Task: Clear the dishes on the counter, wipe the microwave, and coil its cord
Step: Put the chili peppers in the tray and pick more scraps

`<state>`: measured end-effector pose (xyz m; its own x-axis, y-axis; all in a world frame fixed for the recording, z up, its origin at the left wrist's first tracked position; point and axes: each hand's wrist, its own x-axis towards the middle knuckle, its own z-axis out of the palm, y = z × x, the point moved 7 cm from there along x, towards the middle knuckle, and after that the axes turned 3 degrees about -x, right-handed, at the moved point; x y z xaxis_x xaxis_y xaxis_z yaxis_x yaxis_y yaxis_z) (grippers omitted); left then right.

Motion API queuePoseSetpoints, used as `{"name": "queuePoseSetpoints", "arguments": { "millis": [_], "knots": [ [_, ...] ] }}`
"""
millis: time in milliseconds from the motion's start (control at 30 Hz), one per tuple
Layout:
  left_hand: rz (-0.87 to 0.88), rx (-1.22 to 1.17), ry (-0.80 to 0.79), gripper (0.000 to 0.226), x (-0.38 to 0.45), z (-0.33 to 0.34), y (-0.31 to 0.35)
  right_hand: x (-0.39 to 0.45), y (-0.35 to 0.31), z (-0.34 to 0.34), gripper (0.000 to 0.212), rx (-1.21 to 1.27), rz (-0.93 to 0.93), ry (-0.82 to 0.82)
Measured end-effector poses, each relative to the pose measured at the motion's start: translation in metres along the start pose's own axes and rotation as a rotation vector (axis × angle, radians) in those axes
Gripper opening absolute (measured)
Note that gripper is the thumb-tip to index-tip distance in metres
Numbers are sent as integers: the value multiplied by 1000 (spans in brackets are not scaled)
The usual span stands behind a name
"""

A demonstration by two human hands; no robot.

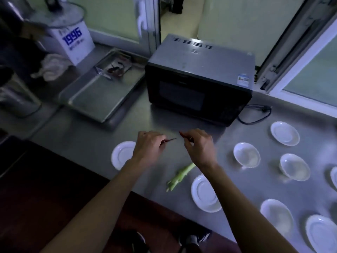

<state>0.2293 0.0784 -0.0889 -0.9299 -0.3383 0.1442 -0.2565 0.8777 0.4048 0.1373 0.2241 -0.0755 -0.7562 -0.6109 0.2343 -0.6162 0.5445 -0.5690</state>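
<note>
Right at the back of the shiny steel counter (94,143) sits the big dark grey microwave (198,79), its black cord (255,114) lying loose beside it. Round white plates (206,193) sit nearby. Each hand, left (148,148) and right (198,145), pinches a thin red chilli bit.

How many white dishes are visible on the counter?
8 white ceramic dishes: one left of the hands, one near the celery, three mid-right, two front right, one cut off at the edge. More may lie off-frame.
</note>
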Motion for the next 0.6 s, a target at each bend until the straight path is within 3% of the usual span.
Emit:
{"name": "queuePoseSetpoints", "arguments": {
  "millis": [333, 600],
  "knots": [
    [-126, -4, 166, 6, -82, -102, -145, 5, -166, 90, 16, 35, -148, -55],
    [-241, 17, 206, 9, -101, -131, -221, 34, -222, 145, 20, 69, -213, -122]
  ]
}}
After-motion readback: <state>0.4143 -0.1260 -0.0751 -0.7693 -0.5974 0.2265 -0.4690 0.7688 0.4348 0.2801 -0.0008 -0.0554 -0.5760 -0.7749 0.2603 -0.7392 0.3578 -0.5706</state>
